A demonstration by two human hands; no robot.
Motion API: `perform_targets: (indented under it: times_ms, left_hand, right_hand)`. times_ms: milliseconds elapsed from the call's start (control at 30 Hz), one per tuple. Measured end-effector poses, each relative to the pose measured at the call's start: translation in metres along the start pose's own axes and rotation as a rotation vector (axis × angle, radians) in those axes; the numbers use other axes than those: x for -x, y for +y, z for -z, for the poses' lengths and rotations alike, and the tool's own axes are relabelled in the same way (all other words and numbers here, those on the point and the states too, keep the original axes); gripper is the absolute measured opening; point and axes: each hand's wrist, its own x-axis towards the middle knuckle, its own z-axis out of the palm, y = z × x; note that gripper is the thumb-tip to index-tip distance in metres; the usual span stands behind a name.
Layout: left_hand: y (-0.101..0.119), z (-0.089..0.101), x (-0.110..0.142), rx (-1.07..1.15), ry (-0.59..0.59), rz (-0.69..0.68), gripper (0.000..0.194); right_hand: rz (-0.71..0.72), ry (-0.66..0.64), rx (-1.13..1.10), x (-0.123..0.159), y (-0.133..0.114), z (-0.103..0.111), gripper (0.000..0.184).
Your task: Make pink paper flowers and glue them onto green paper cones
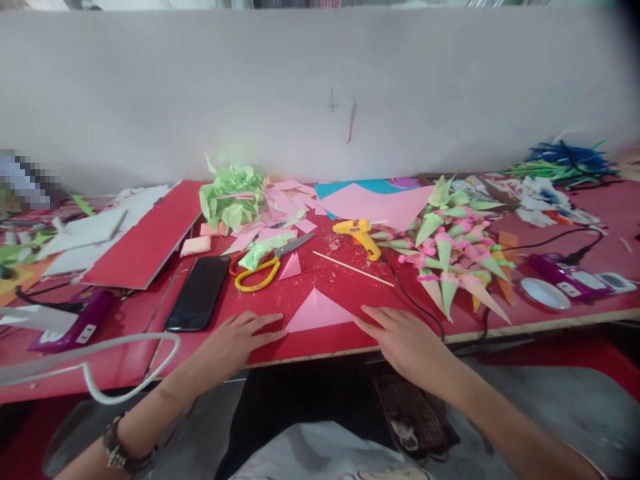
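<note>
A pink paper triangle lies flat on the red table near its front edge. My left hand rests flat with fingers stretched out, fingertips touching the triangle's left corner. My right hand lies flat too, fingers spread, fingertips at the triangle's right corner. Neither hand holds anything. A smaller pink triangle lies behind, next to yellow-handled scissors. A thin wooden stick lies to the right of them.
A black phone lies left of the scissors. A yellow glue gun with a black cord sits mid-table. Green and pink paper cones pile at right, crumpled green paper and pink scraps behind. Purple power strips sit at both sides.
</note>
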Motion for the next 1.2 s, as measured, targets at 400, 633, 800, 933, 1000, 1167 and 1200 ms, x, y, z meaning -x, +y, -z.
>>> perform_targets:
  times_ms: [400, 633, 800, 933, 1000, 1167, 1200]
  left_hand:
    - [0.033, -0.018, -0.056, 0.205, 0.352, 0.366, 0.054]
    - [0.048, -0.020, -0.068, 0.390, 0.516, 0.326, 0.026]
    - [0.049, -0.014, -0.061, 0.583, 0.535, 0.225, 0.028]
    - [0.046, -0.009, -0.054, 0.763, 0.557, 0.072, 0.025]
    - [0.043, -0.005, -0.051, 0.841, 0.526, -0.035, 0.019]
    - [0.036, 0.001, -0.048, 0.938, 0.511, -0.166, 0.011]
    - [0.034, 0.001, -0.047, 0.952, 0.515, -0.168, 0.013]
  right_hand:
    - [-0.177, 0.258, -0.356, -0.045, -0.023, -0.029, 0.053]
    - [-0.231, 0.331, -0.452, -0.043, -0.035, -0.025, 0.017]
    - [-0.009, 0.208, -0.658, -0.032, -0.025, -0.015, 0.022]
    - [0.222, -0.044, -0.796, -0.025, -0.007, -0.004, 0.053]
    - [0.234, -0.060, -0.802, -0.026, -0.003, -0.002, 0.048]
    - [0.213, 0.082, -0.844, -0.035, -0.006, -0.004, 0.034]
    - [0.208, 0.110, -0.861, -0.037, -0.008, -0.005, 0.029]
